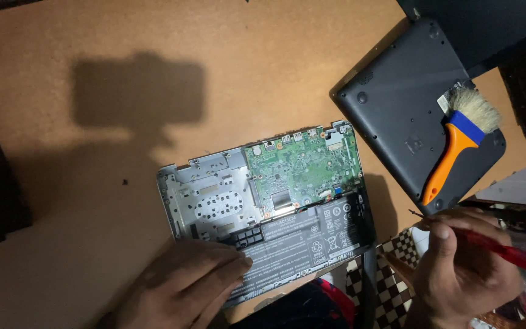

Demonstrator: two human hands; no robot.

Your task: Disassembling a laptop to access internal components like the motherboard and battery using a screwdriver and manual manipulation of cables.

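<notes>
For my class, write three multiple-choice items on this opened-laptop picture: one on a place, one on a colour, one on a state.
1. Where does the brush lie?
A on the removed bottom cover
B on the circuit board
C on the bare table

2. What colour is the brush handle?
A green
B orange
C white

3. What is the right hand doing?
A lying flat and empty
B gripping a red screwdriver
C holding the brush

Answers: 1 A, it rests on the dark cover; 2 B, orange below a blue band; 3 B, fingers close around the red tool.
</notes>
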